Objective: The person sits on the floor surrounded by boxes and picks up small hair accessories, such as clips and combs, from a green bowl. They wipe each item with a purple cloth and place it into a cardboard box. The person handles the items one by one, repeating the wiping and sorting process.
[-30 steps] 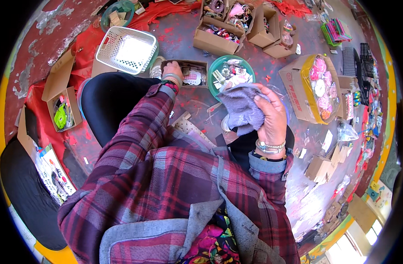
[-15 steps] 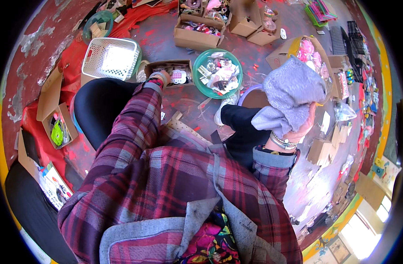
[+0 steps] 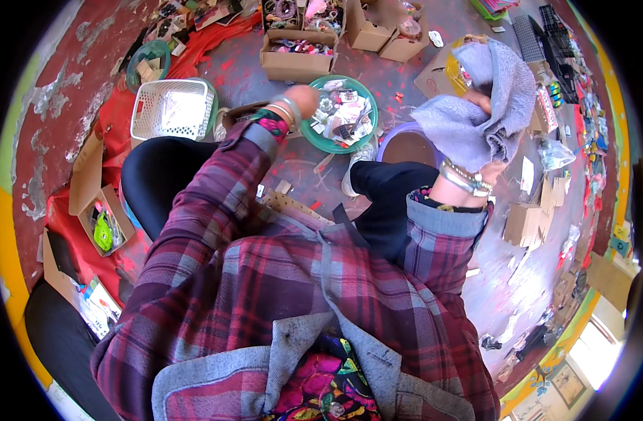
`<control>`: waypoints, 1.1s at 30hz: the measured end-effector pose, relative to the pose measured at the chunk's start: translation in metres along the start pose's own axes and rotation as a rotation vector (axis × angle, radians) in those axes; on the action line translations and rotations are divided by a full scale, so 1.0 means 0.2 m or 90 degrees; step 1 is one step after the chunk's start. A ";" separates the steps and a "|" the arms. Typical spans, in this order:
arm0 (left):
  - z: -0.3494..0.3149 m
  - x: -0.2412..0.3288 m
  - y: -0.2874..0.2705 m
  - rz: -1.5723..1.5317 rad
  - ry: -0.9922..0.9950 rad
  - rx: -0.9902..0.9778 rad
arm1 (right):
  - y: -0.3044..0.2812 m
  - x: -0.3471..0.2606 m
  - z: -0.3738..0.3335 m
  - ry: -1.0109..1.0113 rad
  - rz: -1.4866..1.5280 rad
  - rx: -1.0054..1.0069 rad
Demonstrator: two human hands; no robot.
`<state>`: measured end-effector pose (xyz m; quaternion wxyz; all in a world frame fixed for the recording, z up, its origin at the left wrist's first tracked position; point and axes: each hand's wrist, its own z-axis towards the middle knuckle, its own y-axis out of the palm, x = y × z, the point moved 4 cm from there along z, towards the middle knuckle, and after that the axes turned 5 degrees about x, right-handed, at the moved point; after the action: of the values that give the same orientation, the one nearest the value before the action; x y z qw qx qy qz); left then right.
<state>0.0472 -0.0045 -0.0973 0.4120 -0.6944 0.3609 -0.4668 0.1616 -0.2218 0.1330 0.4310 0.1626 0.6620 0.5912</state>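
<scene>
Grey with a bit of purple, the cloth [image 3: 491,133] looks fuzzy and floppy, with big folds and a loose corner poking out to the left. It is up near the purple bucket [image 3: 385,149], and the right hand [image 3: 480,101] is gripping it, partly hidden by the folds. The left hand [image 3: 303,101] is well apart, by the green bowl [image 3: 320,144], and I cannot tell if it holds anything.

1. The grey floor [image 3: 304,160] is streaked with red.
2. On it stand a green basin [image 3: 312,138], a purple tub [image 3: 383,149] just beside it and open cardboard boxes [image 3: 297,65] farther out.
3. Red cloth [image 3: 223,36] spreads over its left part.
4. A clear plastic bag [image 3: 556,153] lies at right.
</scene>
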 end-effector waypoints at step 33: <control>0.24 0.06 0.22 -0.236 -0.123 0.041 | -0.09 0.06 0.03 -0.083 -0.236 0.339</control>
<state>0.0905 -0.0218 -0.1445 0.3734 -0.7771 0.1705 -0.4772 0.1651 -0.2146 0.1117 0.5152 0.1841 0.7826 0.2971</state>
